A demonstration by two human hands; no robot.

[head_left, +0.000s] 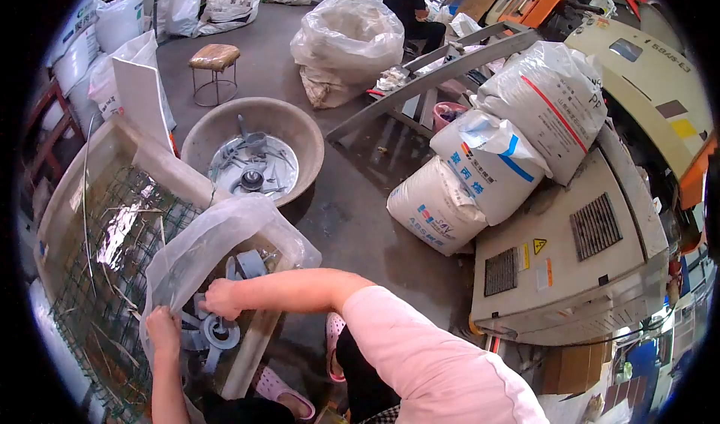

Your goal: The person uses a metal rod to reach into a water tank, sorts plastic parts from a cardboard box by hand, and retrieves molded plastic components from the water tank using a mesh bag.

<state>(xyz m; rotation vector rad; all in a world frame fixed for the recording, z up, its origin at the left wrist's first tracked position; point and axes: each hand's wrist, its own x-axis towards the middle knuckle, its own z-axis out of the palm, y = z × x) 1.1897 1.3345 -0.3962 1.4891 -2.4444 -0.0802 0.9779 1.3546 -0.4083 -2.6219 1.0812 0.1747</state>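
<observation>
A clear plastic bag [199, 244] lies open over the near edge of a large water-filled tub [199, 180]. Its rim is gripped by my left hand [163, 328], whose fingers are closed round the plastic. Inside the bag are several grey plastic parts, among them a round ring-shaped one [223, 334]. My right hand [222, 299] reaches into the bag's mouth above these parts, fingers bent together; what it holds, if anything, is too small to make out.
Beyond the tub stands a round basin [311, 150] with grey parts inside. Further off are a stool [215, 58], a large plastic bag [349, 41] and a seated person [411, 7]. Stacked white sacks [435, 210] and a beige machine [555, 274] stand on the right.
</observation>
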